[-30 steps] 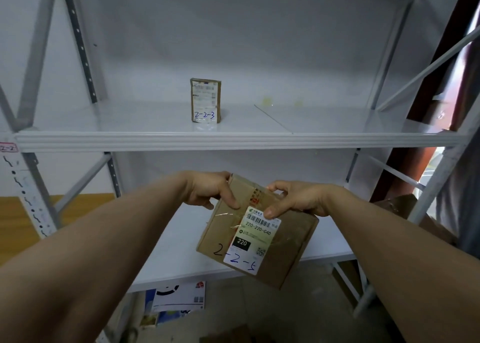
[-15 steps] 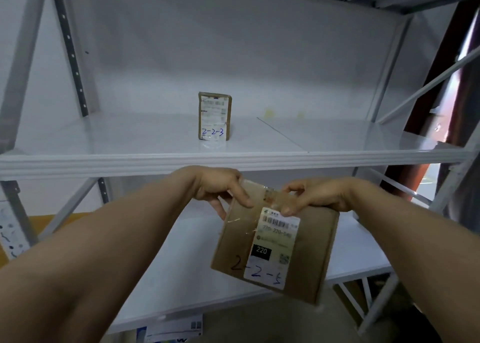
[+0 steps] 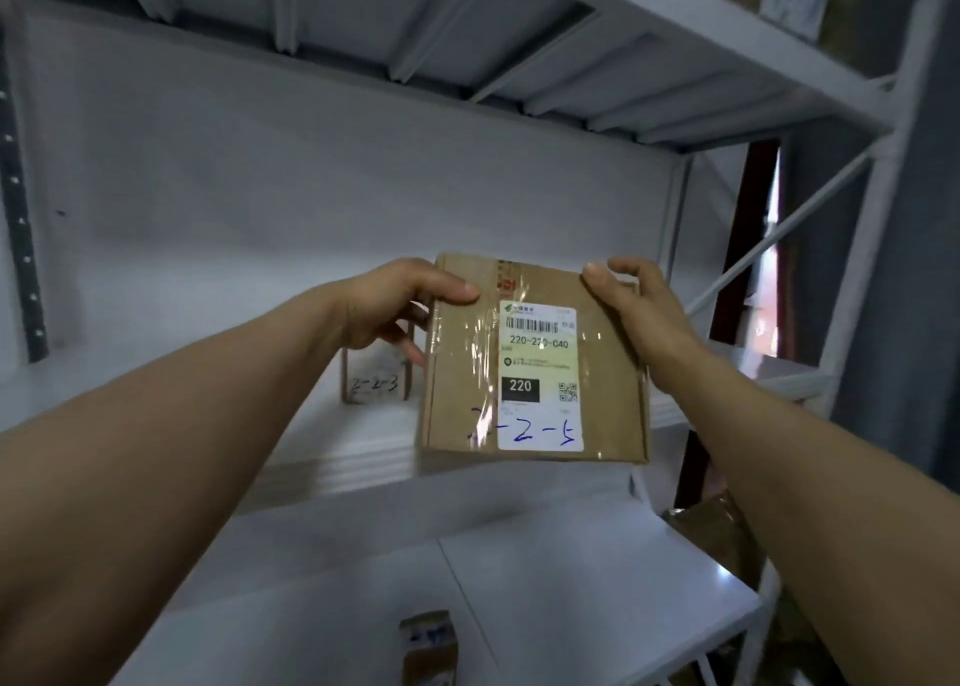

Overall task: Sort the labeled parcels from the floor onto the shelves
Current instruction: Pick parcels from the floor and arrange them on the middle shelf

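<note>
The white metal shelving unit (image 3: 878, 249) fills your view, with its middle shelf (image 3: 363, 457) at hand height and a lower shelf (image 3: 597, 602) beneath. Your left hand (image 3: 395, 306) and right hand (image 3: 634, 311) clamp the upper corners of the cardboard parcel (image 3: 457, 389) marked 2-2-5, upright, in front of the middle shelf's edge. Behind it stands the small parcel (image 3: 376, 381) marked 2-2-3; another small box (image 3: 428, 646) sits on the lower shelf.

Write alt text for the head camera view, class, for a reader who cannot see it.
Two bare hands, left hand and right hand, hold a flat brown cardboard parcel handwritten 2-2-5 upright at a white metal shelf, where a small brown box marked 2-2-3 stands behind.
</note>
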Motion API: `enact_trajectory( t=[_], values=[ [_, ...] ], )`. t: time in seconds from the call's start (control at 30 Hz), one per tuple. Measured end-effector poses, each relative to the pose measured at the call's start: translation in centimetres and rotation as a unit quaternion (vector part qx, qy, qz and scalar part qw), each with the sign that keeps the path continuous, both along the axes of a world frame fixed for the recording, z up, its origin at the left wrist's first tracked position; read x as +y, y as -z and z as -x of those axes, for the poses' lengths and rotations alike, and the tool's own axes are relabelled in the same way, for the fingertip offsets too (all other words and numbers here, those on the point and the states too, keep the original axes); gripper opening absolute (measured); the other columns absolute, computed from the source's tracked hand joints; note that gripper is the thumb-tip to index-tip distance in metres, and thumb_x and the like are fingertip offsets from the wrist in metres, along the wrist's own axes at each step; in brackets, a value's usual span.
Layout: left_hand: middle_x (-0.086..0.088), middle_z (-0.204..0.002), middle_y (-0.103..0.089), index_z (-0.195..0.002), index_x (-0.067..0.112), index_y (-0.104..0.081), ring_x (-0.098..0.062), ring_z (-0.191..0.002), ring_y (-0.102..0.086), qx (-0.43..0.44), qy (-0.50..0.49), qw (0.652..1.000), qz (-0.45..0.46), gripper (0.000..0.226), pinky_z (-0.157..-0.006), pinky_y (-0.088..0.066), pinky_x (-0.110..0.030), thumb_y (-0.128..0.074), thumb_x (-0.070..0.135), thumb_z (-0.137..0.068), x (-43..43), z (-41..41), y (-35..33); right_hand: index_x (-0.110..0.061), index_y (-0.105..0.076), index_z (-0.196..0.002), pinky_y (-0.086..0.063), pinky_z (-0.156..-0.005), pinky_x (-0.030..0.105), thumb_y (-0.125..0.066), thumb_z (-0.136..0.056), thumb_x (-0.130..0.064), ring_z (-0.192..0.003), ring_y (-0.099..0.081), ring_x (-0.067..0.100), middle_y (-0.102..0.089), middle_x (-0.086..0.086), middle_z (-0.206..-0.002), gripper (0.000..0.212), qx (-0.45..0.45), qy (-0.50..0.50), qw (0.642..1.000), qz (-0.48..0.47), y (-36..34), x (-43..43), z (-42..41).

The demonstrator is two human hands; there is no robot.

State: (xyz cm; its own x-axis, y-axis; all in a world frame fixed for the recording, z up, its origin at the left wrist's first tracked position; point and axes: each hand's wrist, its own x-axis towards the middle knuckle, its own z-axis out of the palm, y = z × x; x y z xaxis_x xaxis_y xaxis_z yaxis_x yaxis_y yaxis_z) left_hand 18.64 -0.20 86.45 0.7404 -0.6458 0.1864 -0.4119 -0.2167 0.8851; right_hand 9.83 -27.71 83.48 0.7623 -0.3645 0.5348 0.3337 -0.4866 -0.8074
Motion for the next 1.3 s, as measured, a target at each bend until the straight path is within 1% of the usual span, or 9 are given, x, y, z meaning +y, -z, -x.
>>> enact_trajectory(
  t=[0.13, 0.3, 0.43, 0.57, 0.73, 0.93, 1.1, 1.2, 1.3],
  values=[
    [0.004, -0.084, -0.075, -0.082, 0.033, -0.076, -0.010, -0.071, -0.072, -0.060, -0.004, 0.998, 0.036, 0.014, -0.048, -0.053, -0.027, -0.073, 0.038, -0.069, -1.2, -1.4, -2.6, -0.042, -0.054, -0.115, -0.056, -0.073, 0.026, -0.072, -0.062, -0.081, -0.092, -0.073, 0.004, -0.072, -0.010, -0.112, 0.068, 0.010, -0.054, 0.997, -0.061, 0.3, -1.9, -1.0],
    [-0.004, -0.107, -0.070, -0.117, 0.019, -0.057, -0.022, -0.095, -0.069, -0.093, -0.076, 0.984, 0.128, 0.055, -0.066, -0.060, -0.038, -0.081, 0.031, -0.069, -3.8, -3.2, -4.0, -0.041, -0.048, -0.125, -0.053, -0.085, 0.038, -0.072, -0.071, -0.073, -0.101, -0.069, 0.010, -0.068, -0.011, -0.117, 0.068, 0.081, -0.065, 0.994, -0.035, 1.1, -5.3, -2.7],
    [0.000, -0.113, -0.060, -0.120, 0.026, -0.051, -0.024, -0.100, -0.064, -0.097, -0.102, 0.979, 0.147, 0.058, -0.072, -0.059, -0.042, -0.082, 0.018, -0.072, -7.1, -3.8, -3.5, -0.035, -0.044, -0.135, -0.052, -0.084, 0.036, -0.068, -0.090, -0.051, -0.105, -0.064, 0.013, -0.064, -0.004, -0.122, 0.053, 0.103, -0.067, 0.992, -0.028, 1.4, -8.0, -4.8],
    [0.000, -0.119, -0.057, -0.121, 0.029, -0.050, -0.026, -0.107, -0.061, -0.078, -0.104, 0.980, 0.148, 0.058, -0.085, -0.057, -0.049, -0.081, 0.015, -0.073, -9.5, -5.0, -3.2, -0.035, -0.042, -0.137, -0.054, -0.094, 0.044, -0.070, -0.090, -0.044, -0.107, -0.065, 0.016, -0.063, -0.002, -0.125, 0.055, 0.094, -0.098, 0.987, -0.081, 1.9, -10.0, -6.3],
    [0.001, -0.118, -0.056, -0.124, 0.026, -0.049, -0.023, -0.105, -0.061, -0.064, -0.100, 0.980, 0.162, 0.056, -0.075, -0.057, -0.040, -0.077, 0.012, -0.078, -11.1, -5.4, -3.0, -0.039, -0.042, -0.133, -0.055, -0.090, 0.045, -0.085, -0.067, -0.053, -0.110, -0.068, 0.017, -0.070, -0.009, -0.122, 0.080, 0.118, -0.164, 0.970, -0.131, 2.0, -11.7, -7.5],
    [-0.007, -0.115, -0.071, -0.129, 0.011, -0.056, -0.026, -0.109, -0.066, 0.028, -0.077, 0.983, 0.165, 0.041, -0.081, -0.058, -0.047, -0.064, 0.011, -0.089, -11.3, -6.6, -1.5, -0.023, -0.053, -0.129, -0.060, -0.077, 0.039, -0.089, -0.058, -0.045, -0.099, -0.074, 0.021, -0.075, 0.002, -0.114, 0.082, 0.042, -0.167, 0.966, -0.191, 1.0, -12.4, -8.3],
    [-0.008, -0.125, -0.064, -0.143, 0.022, -0.035, -0.028, -0.113, -0.062, 0.059, -0.139, 0.981, 0.119, 0.071, -0.090, -0.054, -0.051, -0.070, 0.006, -0.084, -12.3, -7.3, 0.8, -0.028, -0.054, -0.131, -0.061, -0.067, 0.030, -0.091, -0.058, -0.039, -0.087, -0.077, 0.018, -0.072, -0.002, -0.113, 0.083, -0.014, -0.138, 0.971, -0.194, 0.8, -12.5, -9.0],
    [-0.009, -0.122, -0.065, -0.130, 0.014, -0.049, -0.027, -0.110, -0.063, 0.091, -0.171, 0.977, 0.094, 0.050, -0.085, -0.058, -0.046, -0.072, 0.017, -0.086, -13.1, -7.4, 2.3, -0.027, -0.052, -0.136, -0.062, -0.068, 0.033, -0.087, -0.068, -0.032, -0.088, -0.076, 0.017, -0.072, -0.001, -0.116, 0.077, -0.006, -0.140, 0.965, -0.222, 1.5, -13.2, -9.4],
    [-0.006, -0.108, -0.072, -0.120, 0.011, -0.059, -0.023, -0.101, -0.068, 0.088, -0.166, 0.978, 0.087, 0.030, -0.087, -0.058, -0.045, -0.065, 0.024, -0.094, -14.7, -7.0, 3.7, -0.025, -0.054, -0.133, -0.060, -0.075, 0.037, -0.078, -0.084, -0.032, -0.091, -0.076, 0.018, -0.077, -0.002, -0.107, 0.054, 0.033, -0.117, 0.966, -0.229, 2.8, -13.7, -10.3]
  ],
)
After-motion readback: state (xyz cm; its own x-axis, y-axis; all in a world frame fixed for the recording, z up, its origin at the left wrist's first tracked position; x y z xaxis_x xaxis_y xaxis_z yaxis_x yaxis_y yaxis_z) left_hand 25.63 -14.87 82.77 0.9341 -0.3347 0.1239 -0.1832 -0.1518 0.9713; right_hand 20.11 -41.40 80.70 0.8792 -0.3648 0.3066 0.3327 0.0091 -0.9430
